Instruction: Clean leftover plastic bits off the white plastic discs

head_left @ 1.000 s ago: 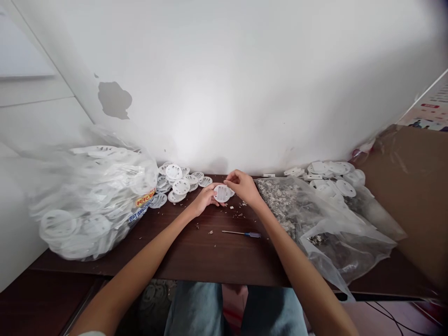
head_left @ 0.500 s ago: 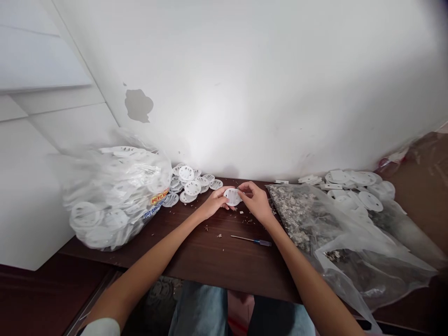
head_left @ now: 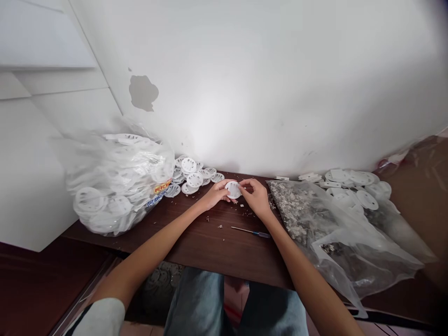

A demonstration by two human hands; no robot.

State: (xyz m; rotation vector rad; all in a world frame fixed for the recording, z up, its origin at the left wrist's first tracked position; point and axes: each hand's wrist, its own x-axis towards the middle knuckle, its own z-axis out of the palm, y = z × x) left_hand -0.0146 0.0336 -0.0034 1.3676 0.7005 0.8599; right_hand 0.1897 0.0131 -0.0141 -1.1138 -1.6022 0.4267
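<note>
Between my hands, above the dark table, is a round white plastic disc (head_left: 233, 190) with slots in it. My left hand (head_left: 216, 195) grips its left edge, thumb on the face. The fingers of my right hand (head_left: 255, 196) are pinched together at the disc's right edge; whether a small part sits between them is too small to make out. A screwdriver (head_left: 251, 232) with a blue handle lies on the table just below. Tiny metal bits (head_left: 220, 226) are scattered around it.
A clear bag (head_left: 119, 186) full of white discs stands at left, with a pile of loose discs (head_left: 194, 179) beside it. On the right lies a plastic bag of small metal parts (head_left: 297, 210), with more white pieces (head_left: 367, 199) behind. A wall (head_left: 245, 93) rises at the back.
The camera view has tilted slightly downward and shifted, so the scene sits a little higher. My right fingers have closed in on the disc's edge; the disc stays in my left hand.
</note>
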